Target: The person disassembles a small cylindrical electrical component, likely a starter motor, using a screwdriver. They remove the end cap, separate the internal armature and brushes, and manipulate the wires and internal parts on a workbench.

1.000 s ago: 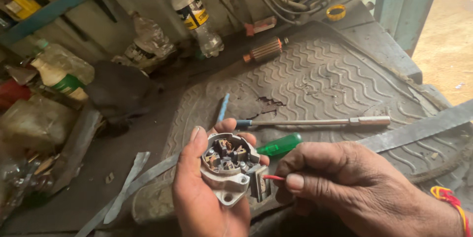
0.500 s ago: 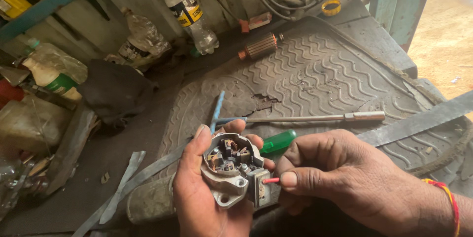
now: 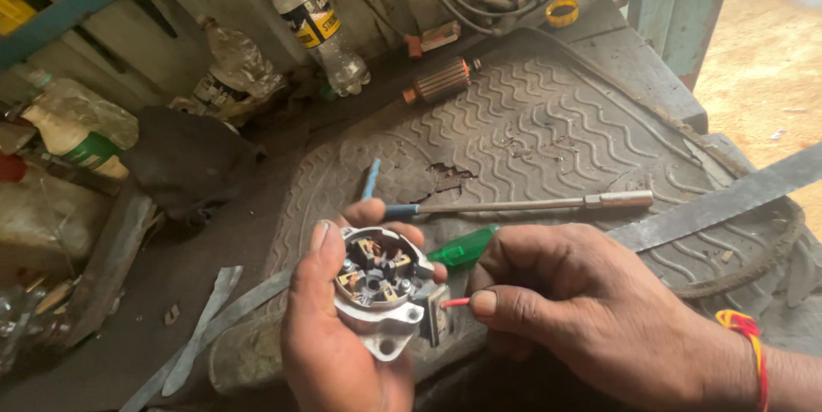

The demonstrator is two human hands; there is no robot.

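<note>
Your left hand (image 3: 330, 343) is wrapped around a round metal brush-holder assembly (image 3: 381, 288), thumb along its left rim and fingertips curling over the far edge, so the open face with its copper-coloured brushes looks up at you. It sits low in the middle of the view, held just above the near edge of the grey ribbed rubber mat (image 3: 548, 134).

Your right hand (image 3: 574, 309) is closed, thumb and forefinger pinching a thin red wire (image 3: 455, 301) whose free end reaches the right side of the assembly, at its small grey side block. Whether the wire touches the block, you cannot tell from here.

Just behind your right knuckles a green screwdriver handle (image 3: 464, 247) pokes out; whether that hand also holds it is hidden. Beyond it on the mat lies a long metal rod tool (image 3: 522, 204) with a blue grip, and farther back a copper-wound motor armature (image 3: 443, 80). A clear plastic bottle (image 3: 321, 26) with a yellow label leans against the back wall. A flat metal strip (image 3: 728, 198) crosses the mat at the right.
</note>
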